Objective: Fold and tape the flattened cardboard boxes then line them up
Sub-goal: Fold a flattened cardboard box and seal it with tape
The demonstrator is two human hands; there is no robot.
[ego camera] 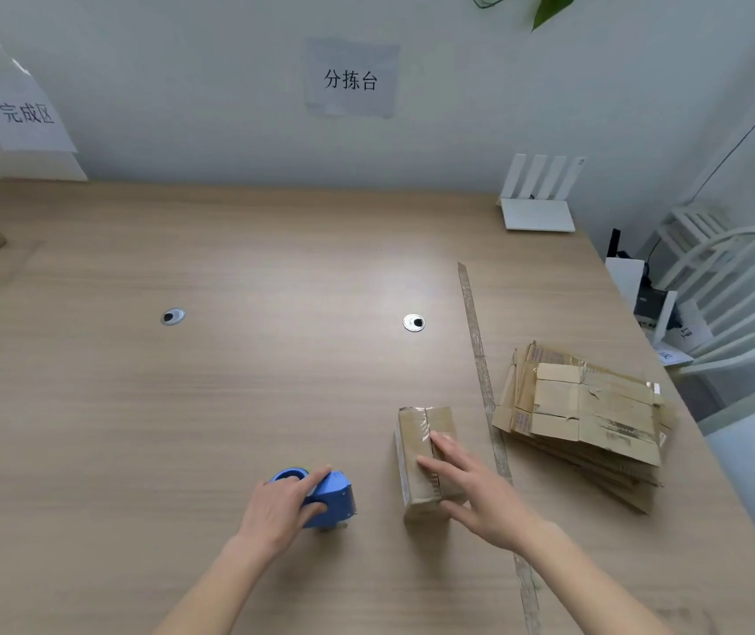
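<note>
Taping step. Folded box (426,465) lower right of centre on tabletop (183,405); right hand (476,488) fingers spread flat along its seam. Left hand (281,506) fingers curled round blue tape dispenser (327,494). Next, likely: carry dispenser to seam.

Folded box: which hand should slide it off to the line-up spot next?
Probably right. The right hand already lies flat on the folded box, while the left hand grips the blue tape dispenser.
</note>
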